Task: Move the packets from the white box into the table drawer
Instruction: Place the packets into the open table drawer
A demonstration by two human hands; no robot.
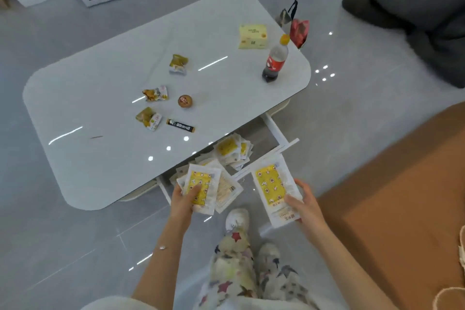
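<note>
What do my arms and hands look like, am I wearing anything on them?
Left forearm and right forearm are bare, no sleeves in view. Left hand and right hand show no gloves, watch or bracelet. A small white spot sits on the left forearm.

The drawer (276, 131) stands pulled out from the near edge of the table (100, 98), with loose packets (227, 148) lying in it. The left hand (182, 200) holds a stack of packets (201, 184) over the drawer's left end; the right hand (302, 199) holds a single packet (270, 184) to its right, over the drawer's front rail. On the table, a bottle (275, 60) stands at the far right and wrappers (154, 93) lie at centre.
</note>
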